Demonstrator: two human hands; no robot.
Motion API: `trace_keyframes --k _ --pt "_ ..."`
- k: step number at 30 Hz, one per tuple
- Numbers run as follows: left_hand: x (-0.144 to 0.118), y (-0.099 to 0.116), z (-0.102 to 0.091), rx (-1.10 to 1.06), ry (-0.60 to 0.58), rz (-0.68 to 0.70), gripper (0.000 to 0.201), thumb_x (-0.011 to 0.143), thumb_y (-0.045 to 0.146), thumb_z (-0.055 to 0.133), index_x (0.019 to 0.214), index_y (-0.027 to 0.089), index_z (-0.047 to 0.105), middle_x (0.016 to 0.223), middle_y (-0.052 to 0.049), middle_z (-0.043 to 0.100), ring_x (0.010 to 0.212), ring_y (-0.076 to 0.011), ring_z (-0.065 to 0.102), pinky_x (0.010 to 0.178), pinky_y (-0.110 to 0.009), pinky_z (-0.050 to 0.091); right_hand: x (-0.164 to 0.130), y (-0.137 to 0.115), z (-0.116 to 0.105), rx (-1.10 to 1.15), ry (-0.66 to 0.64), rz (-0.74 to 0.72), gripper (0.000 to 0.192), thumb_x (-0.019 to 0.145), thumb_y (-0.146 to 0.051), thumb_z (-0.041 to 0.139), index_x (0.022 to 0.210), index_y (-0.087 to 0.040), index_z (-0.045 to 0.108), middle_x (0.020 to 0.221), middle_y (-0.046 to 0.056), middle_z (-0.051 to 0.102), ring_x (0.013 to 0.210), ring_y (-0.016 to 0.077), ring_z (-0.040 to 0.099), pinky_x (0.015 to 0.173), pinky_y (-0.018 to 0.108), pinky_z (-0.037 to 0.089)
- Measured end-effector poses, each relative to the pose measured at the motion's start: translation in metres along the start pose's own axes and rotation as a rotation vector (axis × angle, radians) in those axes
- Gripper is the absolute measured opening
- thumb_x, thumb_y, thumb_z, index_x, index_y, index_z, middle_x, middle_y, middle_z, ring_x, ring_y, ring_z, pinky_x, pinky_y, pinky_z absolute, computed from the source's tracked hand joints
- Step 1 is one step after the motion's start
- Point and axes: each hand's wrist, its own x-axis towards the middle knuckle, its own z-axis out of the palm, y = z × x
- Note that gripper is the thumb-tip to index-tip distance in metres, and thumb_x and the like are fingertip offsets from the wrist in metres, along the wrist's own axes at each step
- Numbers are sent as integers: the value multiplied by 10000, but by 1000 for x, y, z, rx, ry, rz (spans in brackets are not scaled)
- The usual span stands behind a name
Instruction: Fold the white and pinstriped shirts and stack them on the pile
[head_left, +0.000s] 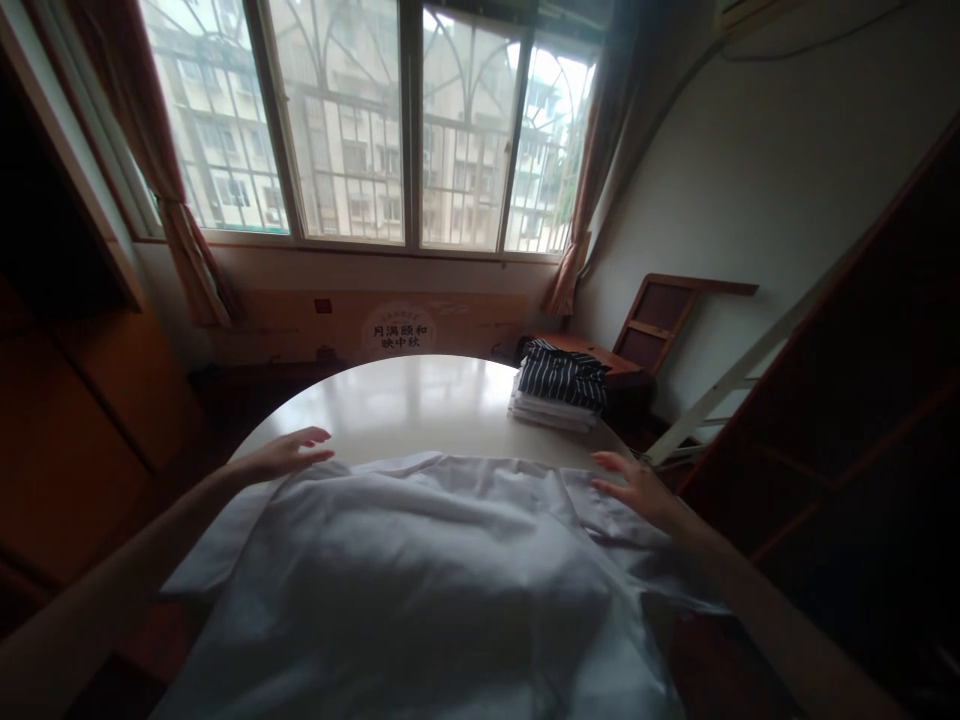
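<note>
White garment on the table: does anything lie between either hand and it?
Nothing visible does. The left hand rests flat at the far left edge of the white garment, and the right hand lies on its right side. The folded clothes stack sits farther back on the table, apart.

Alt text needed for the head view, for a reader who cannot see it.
Two bare hands, left hand and right hand, rest open on a white garment spread over a round white table. A folded clothes stack sits at the far right edge, before a barred window.
</note>
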Motion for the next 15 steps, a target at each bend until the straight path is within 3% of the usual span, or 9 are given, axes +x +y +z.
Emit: trace_keyframes --k 3,7,12,15 --pt "12 8 21 12 -219 -4 610 634 521 488 1086 112 514 1126 -123 563 975 -220 545 814 -278 429 16 -7 25 -58 -61 -67 476 645 -434 572 1047 -179 558 1149 128 574 1079 275 519 932 397 392" --pt "5 28 23 185 -447 -34 476 558 354 542 954 94 593 937 -83 623 834 -212 561 683 -264 432 33 -21 50 -38 -160 -120 442 669 -412 584 1033 -161 570 1103 131 598 1015 260 556 902 384 404" --pt "-15 50 25 400 -575 -24 328 505 315 567 753 109 627 653 -5 581 610 -147 490 499 -221 336 50 -52 77 31 -292 -163 421 672 -415 590 983 -131 587 902 97 646 803 203 598 719 293 449" --pt "-17 53 20 391 -554 16 295 521 304 565 752 129 622 635 15 563 593 -130 470 495 -211 327 56 -72 85 -18 -483 -213 324 648 -380 603 863 -137 618 718 22 616 647 144 541 575 232 400"
